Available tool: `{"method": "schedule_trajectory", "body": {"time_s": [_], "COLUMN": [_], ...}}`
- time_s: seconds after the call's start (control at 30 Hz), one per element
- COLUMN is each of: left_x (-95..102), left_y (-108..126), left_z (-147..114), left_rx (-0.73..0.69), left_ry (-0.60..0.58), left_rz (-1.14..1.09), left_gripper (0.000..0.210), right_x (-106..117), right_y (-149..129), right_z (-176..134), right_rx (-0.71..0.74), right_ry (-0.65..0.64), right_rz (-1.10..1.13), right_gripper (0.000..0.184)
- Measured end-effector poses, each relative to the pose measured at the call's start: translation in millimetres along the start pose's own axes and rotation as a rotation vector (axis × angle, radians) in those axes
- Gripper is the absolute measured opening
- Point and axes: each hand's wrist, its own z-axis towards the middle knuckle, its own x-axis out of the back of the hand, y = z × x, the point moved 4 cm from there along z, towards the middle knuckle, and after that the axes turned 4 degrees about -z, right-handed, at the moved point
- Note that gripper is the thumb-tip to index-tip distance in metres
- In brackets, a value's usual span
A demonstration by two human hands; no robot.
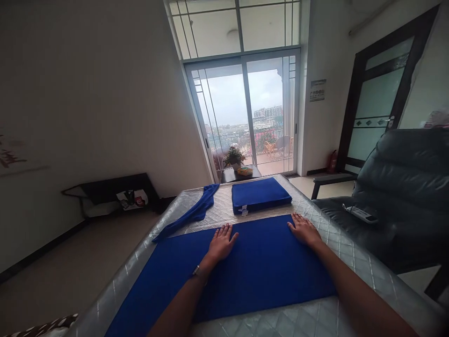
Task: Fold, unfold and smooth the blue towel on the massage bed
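Note:
A blue cloth lies spread flat across the quilted mattress. Near its far edge my left hand rests palm down, fingers stretched out. At the cloth's far right corner my right hand lies flat too, its fingers extended. Neither hand grips anything. Just beyond them sits a neatly folded stack of blue cloth with a white tag on its near side. Farther left, a crumpled strip of blue cloth lies slantwise, reaching the spread cloth's far left corner.
The mattress has a silvery quilted cover. A dark armchair stands at the right with a white device on its seat. Behind the mattress, a small table holds a potted plant before sliding glass doors. A low black bench is at left.

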Motion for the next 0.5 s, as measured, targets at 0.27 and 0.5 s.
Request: {"method": "schedule_trajectory", "body": {"time_s": [0.27, 0.5], "left_x": [21.7, 42.8], "left_y": [-141.6, -253.5], "left_z": [-42.9, -84.0], "left_rx": [0.192, 0.418], "left_ry": [0.046, 0.083], "left_rz": [0.058, 0.107], "left_gripper": [0.071, 0.072], "right_x": [-0.7, 1.7], "right_y": [0.8, 2.4], "right_z": [-0.4, -1.3], "right_rx": [-0.006, -0.008], "right_ry": [0.008, -0.007], "right_rz": [0.0, 0.004], "right_gripper": [0.069, 0.073]}}
